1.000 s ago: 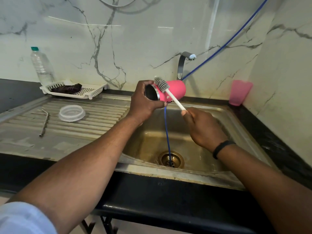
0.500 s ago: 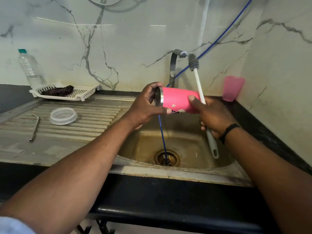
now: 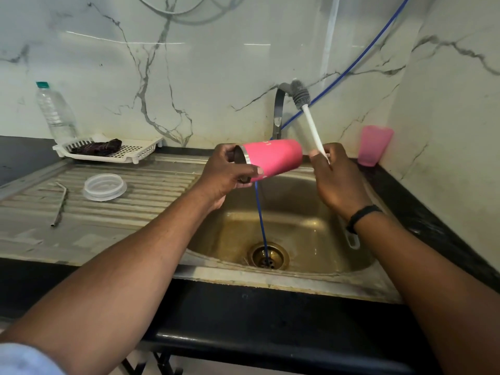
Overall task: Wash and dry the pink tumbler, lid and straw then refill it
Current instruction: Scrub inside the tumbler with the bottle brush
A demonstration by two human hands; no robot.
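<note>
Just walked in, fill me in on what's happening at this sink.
A person is washing up at the sink. The left hand grips the pink tumbler by its rim, tipped on its side over the basin. The right hand holds a bottle brush, bristles up near the tap, outside the tumbler. The clear lid and metal straw lie on the drainboard. No running water is visible.

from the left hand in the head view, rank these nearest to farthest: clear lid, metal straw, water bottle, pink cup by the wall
Measured from the left hand, which grips the tumbler's rim:
1. Clear lid, on the drainboard just left of the hand.
2. Pink cup, right, in the back corner, and metal straw, farther left on the drainboard: too close to call.
3. Water bottle, far left against the wall.
</note>
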